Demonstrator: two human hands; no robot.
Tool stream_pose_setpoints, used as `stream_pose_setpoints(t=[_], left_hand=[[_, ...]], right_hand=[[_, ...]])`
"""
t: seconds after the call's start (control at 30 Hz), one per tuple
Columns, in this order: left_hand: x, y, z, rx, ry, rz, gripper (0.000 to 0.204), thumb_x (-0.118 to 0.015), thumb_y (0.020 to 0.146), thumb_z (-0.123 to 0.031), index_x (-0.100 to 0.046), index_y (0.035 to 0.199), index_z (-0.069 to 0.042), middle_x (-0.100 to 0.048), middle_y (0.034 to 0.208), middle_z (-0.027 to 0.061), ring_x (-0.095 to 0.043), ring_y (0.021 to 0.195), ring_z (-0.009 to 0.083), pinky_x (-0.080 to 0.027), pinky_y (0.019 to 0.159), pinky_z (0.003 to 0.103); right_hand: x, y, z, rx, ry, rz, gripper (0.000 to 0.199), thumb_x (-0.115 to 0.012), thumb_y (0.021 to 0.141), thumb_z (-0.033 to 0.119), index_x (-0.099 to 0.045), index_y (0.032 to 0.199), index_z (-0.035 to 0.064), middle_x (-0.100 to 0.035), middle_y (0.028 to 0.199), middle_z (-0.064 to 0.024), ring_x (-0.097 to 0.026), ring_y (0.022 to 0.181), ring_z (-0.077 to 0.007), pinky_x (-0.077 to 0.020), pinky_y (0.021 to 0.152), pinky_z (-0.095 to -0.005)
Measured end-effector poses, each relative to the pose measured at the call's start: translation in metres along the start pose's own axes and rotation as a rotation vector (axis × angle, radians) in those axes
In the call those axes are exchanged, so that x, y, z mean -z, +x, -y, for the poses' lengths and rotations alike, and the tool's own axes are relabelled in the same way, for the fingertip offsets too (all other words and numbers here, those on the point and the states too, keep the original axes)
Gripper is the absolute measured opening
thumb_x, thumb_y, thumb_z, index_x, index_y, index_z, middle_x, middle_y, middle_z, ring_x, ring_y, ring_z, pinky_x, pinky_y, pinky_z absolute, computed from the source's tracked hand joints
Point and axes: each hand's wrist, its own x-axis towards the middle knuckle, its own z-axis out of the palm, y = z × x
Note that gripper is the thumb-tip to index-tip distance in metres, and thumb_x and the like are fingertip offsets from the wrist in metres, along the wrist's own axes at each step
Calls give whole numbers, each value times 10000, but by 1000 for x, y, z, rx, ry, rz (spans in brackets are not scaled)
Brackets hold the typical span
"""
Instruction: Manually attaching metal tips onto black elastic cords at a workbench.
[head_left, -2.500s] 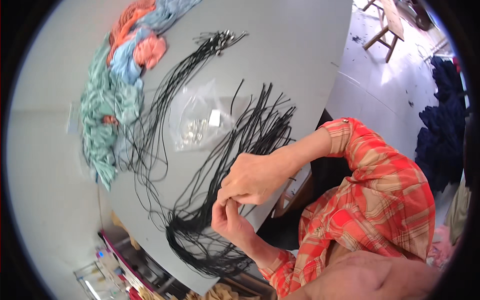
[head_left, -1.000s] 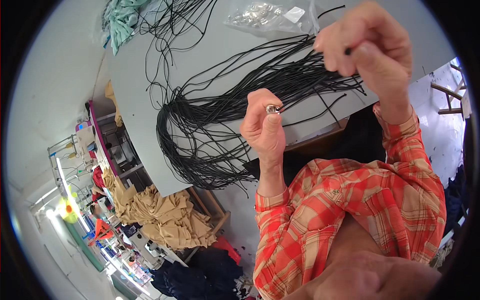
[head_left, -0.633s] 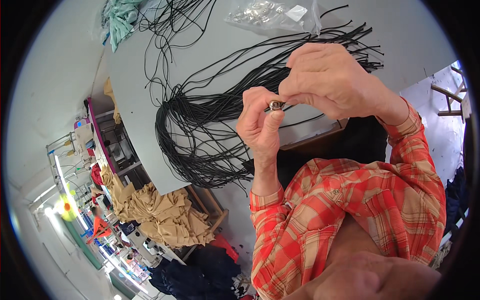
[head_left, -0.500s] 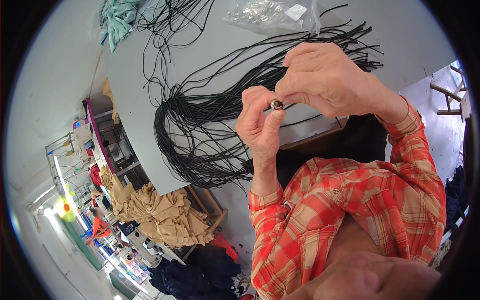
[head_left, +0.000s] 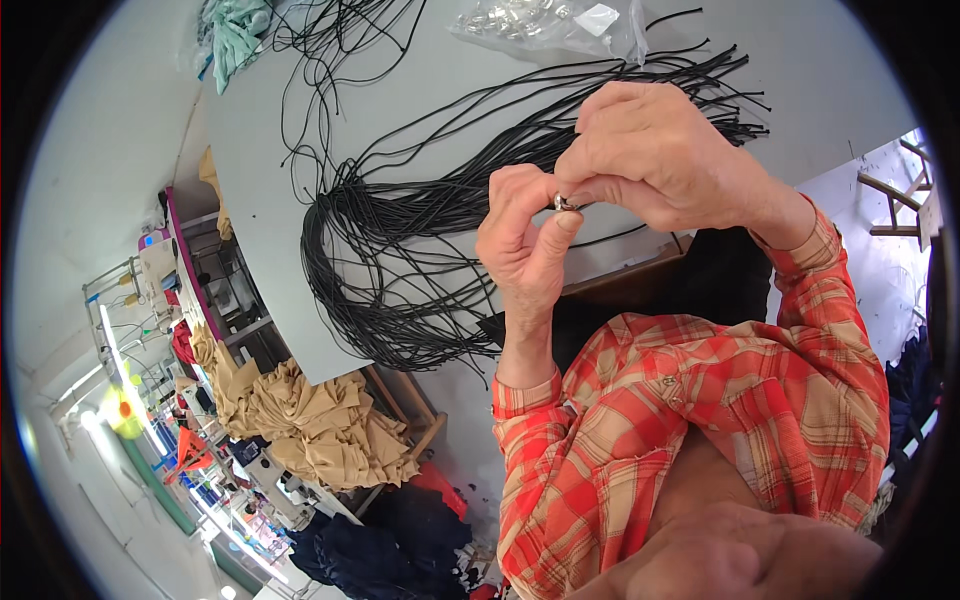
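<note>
One small, rounded fitting of shiny silver metal [head_left: 564,203] was held up in front of the person's body, close to the near edge of the smooth grey table [head_left: 258,255] as the camera saw it. The left hand [head_left: 520,238] gripped it between thumb and forefinger; the right hand [head_left: 655,155] had its fingers curled in, the tips meeting the fitting's side, but whether they pinched anything could not be told. Behind lay a long bundle of thin black cords [head_left: 455,205], looped at one end, and a clear plastic bag [head_left: 632,40] of similar silver pieces. With so little of the smooth metal between the fingertips, an uneven push from the right could probably have popped it loose, dropping it among the cords or over the edge. A sleeve or wrist catching the strands might also have tangled them.
</note>
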Motion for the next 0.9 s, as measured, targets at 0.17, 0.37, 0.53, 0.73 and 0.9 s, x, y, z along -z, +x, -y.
stream_pose_setpoints(t=[0.17, 0.37, 0.53, 0.73, 0.9], left_hand=[[2, -2, -2, 31, 113, -15, 215, -714, 717, -122, -623, 866, 4, -583, 796, 35, -463, 803, 191, -389, 734, 298], [7, 0, -3, -65, 272, 22, 213, -719, 709, -132, -629, 861, -13, -600, 792, 37, -485, 786, 198, -406, 715, 302], [8, 2, -2, -110, 333, 63, 207, -720, 703, -134, -634, 855, -22, -597, 767, 38, -489, 776, 202, -410, 703, 301], [8, -1, -1, 10, 238, 42, 198, -708, 703, -98, -637, 870, -19, -604, 769, 43, -507, 769, 188, -421, 703, 291], [10, 1, -1, 151, 176, 82, 210, -678, 725, -65, -639, 926, -20, -625, 797, 58, -557, 794, 185, -452, 693, 283]], right_hand=[[-9, 0, 4, -193, 22, 21, 107, -673, 727, 86, -589, 789, 66, -573, 642, -13, -543, 605, -220, -452, 701, -318], [1, -2, -1, -188, 107, 94, 94, -671, 728, 83, -592, 778, 69, -571, 669, -24, -541, 685, -233, -450, 725, -326], [-1, -5, -5, -90, 80, 42, 107, -681, 713, 75, -599, 783, 69, -570, 680, -28, -536, 708, -243, -439, 790, -364], [-8, -4, -7, -112, 64, 45, 140, -676, 689, 43, -607, 807, 74, -555, 666, -25, -528, 703, -245, -433, 786, -369], [-9, -5, -10, -102, 21, 88, 146, -663, 685, 32, -611, 818, 67, -533, 649, -40, -512, 686, -257, -433, 754, -364]])
